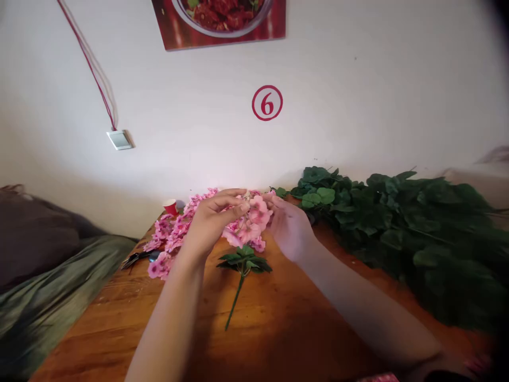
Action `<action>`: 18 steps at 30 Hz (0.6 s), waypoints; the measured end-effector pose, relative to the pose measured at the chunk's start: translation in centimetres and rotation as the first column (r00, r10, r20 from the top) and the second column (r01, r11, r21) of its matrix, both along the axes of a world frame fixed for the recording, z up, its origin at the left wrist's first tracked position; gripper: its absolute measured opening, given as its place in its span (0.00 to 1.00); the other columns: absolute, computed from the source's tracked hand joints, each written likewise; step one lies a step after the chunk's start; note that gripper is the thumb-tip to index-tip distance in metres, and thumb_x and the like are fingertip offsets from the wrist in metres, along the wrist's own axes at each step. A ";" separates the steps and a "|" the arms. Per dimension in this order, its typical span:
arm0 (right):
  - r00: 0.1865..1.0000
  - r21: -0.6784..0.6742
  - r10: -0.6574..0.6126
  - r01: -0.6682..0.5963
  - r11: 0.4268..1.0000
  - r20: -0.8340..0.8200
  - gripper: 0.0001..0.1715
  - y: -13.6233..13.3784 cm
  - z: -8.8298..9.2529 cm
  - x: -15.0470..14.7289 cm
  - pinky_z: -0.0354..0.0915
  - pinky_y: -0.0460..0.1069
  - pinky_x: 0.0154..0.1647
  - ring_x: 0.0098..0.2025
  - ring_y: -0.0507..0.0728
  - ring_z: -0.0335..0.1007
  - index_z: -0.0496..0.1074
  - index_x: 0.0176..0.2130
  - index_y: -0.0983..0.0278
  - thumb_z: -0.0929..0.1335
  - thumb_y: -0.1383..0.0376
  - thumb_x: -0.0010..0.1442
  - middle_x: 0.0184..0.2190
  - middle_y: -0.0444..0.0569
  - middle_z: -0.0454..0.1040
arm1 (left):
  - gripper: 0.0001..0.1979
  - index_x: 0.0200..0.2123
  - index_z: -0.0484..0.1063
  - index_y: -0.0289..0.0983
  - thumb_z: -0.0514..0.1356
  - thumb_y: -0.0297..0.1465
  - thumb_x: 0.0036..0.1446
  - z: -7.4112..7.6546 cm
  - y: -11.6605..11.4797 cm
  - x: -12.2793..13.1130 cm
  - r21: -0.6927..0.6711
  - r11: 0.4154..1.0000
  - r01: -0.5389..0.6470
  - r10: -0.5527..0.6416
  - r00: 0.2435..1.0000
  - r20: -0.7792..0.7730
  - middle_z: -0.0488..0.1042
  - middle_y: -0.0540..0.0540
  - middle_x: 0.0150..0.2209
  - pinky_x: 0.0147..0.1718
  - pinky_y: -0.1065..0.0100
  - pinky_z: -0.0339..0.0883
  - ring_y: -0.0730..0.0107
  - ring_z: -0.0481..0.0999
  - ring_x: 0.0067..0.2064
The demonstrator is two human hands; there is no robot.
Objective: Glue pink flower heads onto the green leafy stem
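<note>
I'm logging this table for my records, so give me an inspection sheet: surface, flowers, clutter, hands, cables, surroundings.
Surface: brown wooden table, visible grain.
Flowers: pink flowers between the hands; leafy green stem just below them, whether joined cannot be told.
Clutter: pink blossoms, red cup and dark-handled tool, type unclear, on the left; large heap of green leaves on the right.
Hands: left hand pinches at the flowers; right hand is at their other side, grip unclear.
Cables: red cable down to a wall plate; on the table, nothing seen.
Surroundings: pale wall, circled red 6, food picture.
</note>
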State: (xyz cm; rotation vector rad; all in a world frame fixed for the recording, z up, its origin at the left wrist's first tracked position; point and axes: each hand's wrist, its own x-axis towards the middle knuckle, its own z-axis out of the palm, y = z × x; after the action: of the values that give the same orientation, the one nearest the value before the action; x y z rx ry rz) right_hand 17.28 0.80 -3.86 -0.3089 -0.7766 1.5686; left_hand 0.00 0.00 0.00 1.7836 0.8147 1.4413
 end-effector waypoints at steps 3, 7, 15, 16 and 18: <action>1.000 0.020 -0.002 0.002 1.000 0.027 0.10 -0.1 0.0 -0.2 0.65 0.50 0.42 0.42 0.56 0.70 0.77 0.37 0.61 0.70 0.58 0.57 0.39 0.46 0.78 | 0.03 0.30 0.82 0.41 0.71 0.32 0.49 -0.4 0.4 0.4 -0.002 1.000 0.017 -0.017 1.000 0.016 0.79 0.43 0.49 0.57 0.52 0.67 0.57 0.75 0.55; 0.999 0.089 -0.007 0.003 0.996 0.038 0.13 -0.5 0.0 -0.4 0.67 0.51 0.45 0.47 0.57 0.71 0.77 0.40 0.60 0.70 0.55 0.59 0.45 0.47 0.78 | 0.04 0.29 0.82 0.40 0.71 0.33 0.48 -0.5 0.6 0.7 -0.011 1.000 -0.004 0.005 0.996 0.093 0.81 0.42 0.43 0.52 0.55 0.71 0.60 0.78 0.48; 0.999 0.221 -0.048 0.047 0.974 0.000 0.23 -1.6 -0.7 -2.9 0.70 0.53 0.48 0.56 0.58 0.69 0.71 0.52 0.53 0.72 0.54 0.58 0.52 0.45 0.75 | 0.08 0.36 0.81 0.39 0.69 0.36 0.53 -2.0 0.7 3.0 0.053 0.965 -0.258 0.208 0.871 0.445 0.82 0.45 0.41 0.53 0.59 0.71 0.66 0.80 0.46; 0.998 0.206 -0.059 0.060 0.977 -0.007 0.23 -1.8 -0.8 -3.2 0.70 0.53 0.49 0.56 0.58 0.69 0.71 0.53 0.53 0.72 0.53 0.58 0.53 0.45 0.75 | 0.08 0.37 0.81 0.40 0.68 0.36 0.55 -2.3 0.6 3.4 0.078 0.952 -0.297 0.230 0.859 0.458 0.82 0.45 0.43 0.54 0.59 0.70 0.66 0.80 0.47; 0.998 0.144 -0.055 0.058 0.988 -0.027 0.23 -2.1 -1.0 -3.5 0.70 0.53 0.48 0.55 0.58 0.70 0.72 0.52 0.53 0.71 0.51 0.58 0.52 0.45 0.75 | 0.07 0.38 0.80 0.41 0.66 0.36 0.58 -3.0 0.5 4.2 0.160 0.931 -0.329 0.243 0.882 0.403 0.81 0.45 0.46 0.57 0.56 0.68 0.64 0.78 0.51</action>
State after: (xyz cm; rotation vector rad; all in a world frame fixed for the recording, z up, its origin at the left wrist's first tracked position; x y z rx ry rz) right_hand 13.81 -1.29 -4.84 -0.2041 -0.8522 1.4519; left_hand 4.19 0.48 -2.99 1.5044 0.7566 2.0697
